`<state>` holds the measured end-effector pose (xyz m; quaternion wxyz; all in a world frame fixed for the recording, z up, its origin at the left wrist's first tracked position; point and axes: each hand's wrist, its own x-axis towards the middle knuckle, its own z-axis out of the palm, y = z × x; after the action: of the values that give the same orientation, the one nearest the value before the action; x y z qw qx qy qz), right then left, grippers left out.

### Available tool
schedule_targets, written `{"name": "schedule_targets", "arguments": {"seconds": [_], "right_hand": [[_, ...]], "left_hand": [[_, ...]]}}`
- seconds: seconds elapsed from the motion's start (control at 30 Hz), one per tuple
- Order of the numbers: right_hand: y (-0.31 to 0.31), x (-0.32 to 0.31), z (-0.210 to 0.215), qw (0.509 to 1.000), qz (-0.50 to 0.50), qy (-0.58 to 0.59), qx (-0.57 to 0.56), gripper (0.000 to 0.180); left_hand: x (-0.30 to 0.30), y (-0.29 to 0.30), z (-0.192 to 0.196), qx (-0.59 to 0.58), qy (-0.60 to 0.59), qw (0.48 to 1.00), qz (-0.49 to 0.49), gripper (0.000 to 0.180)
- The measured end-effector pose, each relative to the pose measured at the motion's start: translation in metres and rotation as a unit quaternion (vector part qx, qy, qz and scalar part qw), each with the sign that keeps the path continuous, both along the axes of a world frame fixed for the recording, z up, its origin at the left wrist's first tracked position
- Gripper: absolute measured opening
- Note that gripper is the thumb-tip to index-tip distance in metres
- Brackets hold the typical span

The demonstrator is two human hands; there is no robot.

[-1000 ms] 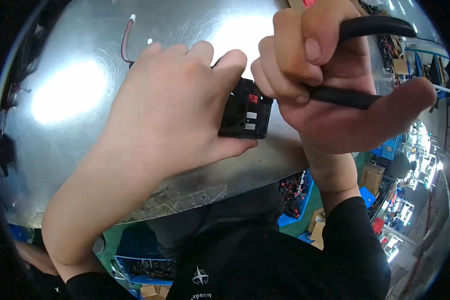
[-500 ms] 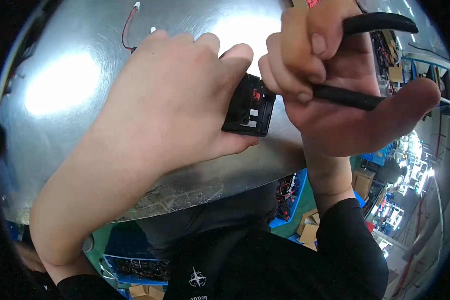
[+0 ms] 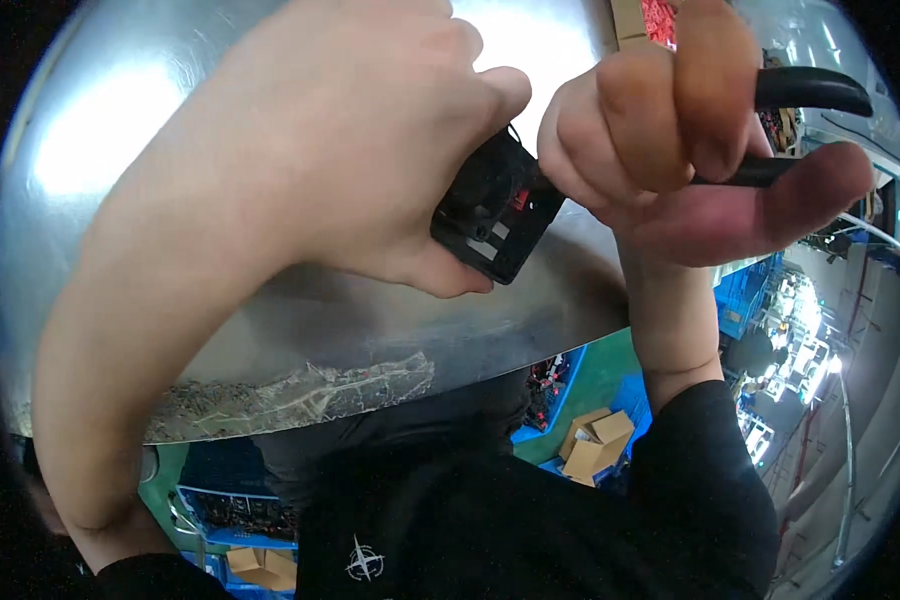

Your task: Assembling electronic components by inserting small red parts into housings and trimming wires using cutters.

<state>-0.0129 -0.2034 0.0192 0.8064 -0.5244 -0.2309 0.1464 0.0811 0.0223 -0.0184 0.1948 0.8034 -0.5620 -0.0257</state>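
Note:
My left hand (image 3: pixel 340 140) is closed round a black square plastic housing (image 3: pixel 515 245), thumb along its near edge. Inside the housing show a small red part and pale rectangular patches. In my right hand (image 3: pixel 660 130) is a pair of black-handled pliers (image 3: pixel 815 90), whose two handles stick out to the right between fingers and thumb. Their jaws are hidden behind my fingers, so what they grip cannot be made out. The right fingertips are close against the housing's right side. Both hands are over a shiny metal tabletop (image 3: pixel 370 320).
The tabletop's near edge (image 3: pixel 310 395) is scuffed and taped. Below it stand blue crates (image 3: pixel 235 510) of dark parts and open cardboard boxes (image 3: pixel 598 440) on a green floor. A carton (image 3: pixel 630 20) with red pieces is at the far right.
The plier handles have come closer together as my right hand squeezed and shifted right. The housing has tilted clockwise in my left hand. The red and black cable is now out of sight.

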Motion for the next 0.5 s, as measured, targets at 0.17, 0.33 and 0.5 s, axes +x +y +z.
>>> {"name": "schedule_targets", "arguments": {"seconds": [0.17, 0.33, 0.5], "right_hand": [[0.006, 0.024, 0.007, 0.983, 0.132, -0.125, -0.016, 0.077], [0.0, 0.041, 0.001, 0.959, 0.24, -0.148, 0.011, 0.064], [0.021, 0.055, -0.005, 0.935, 0.315, -0.147, 0.063, 0.05]], "left_hand": [[-0.003, 0.001, 0.0, 0.0, -0.001, 1.0, -0.017, 0.077], [0.008, 0.004, -0.011, -0.01, -0.003, 0.999, -0.035, 0.076], [0.008, 0.0, -0.007, 0.003, -0.005, 1.0, -0.029, 0.076]]}}
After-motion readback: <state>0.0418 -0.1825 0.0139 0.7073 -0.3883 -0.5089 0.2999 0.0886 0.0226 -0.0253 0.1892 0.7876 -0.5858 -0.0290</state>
